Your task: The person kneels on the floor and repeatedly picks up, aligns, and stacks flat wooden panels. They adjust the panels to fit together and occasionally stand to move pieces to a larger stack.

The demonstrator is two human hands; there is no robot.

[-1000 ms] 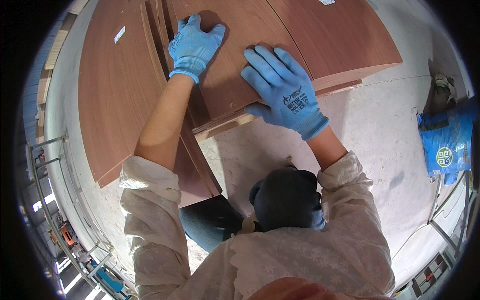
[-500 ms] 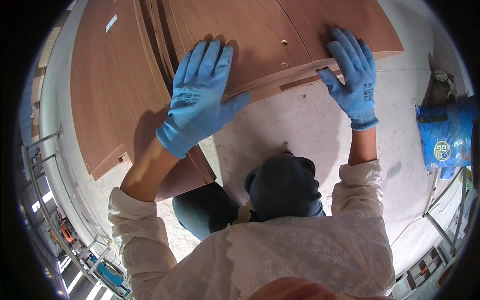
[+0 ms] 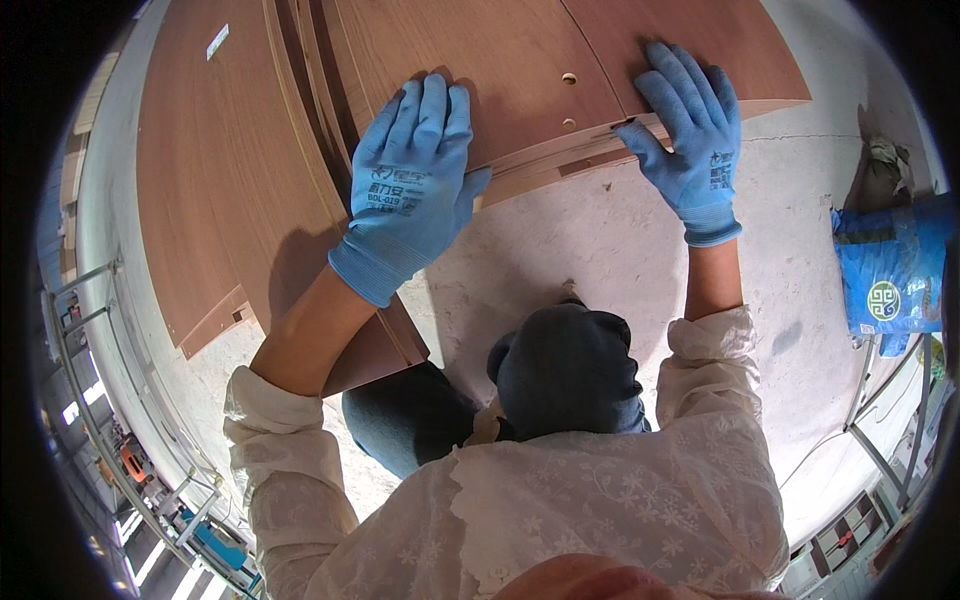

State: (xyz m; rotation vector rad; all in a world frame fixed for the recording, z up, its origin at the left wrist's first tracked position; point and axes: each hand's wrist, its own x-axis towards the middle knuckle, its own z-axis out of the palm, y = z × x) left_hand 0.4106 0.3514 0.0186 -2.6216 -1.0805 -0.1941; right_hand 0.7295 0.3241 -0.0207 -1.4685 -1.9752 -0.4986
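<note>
Both my hands wear blue work gloves. My left hand lies with fingers stretched along the near left edge of a brown wood-grain panel, which has two round holes near its front edge. Across a seam, my right hand rests spread over the front edge of an adjoining brown panel, thumb close to the seam. Neither hand holds anything. Left of my left hand, a long brown board with a small white label slopes away, with narrow upright strips between it and the holed panel.
A blue printed bag stands at the right by a metal frame. Another metal frame runs along the left rim, with tools behind it. My knees are below the panels, over the pale floor.
My right hand has shifted slightly left and farther onto the panel, its thumb now near the seam. My left hand has slid a little to the right, its thumb drawn closer.
</note>
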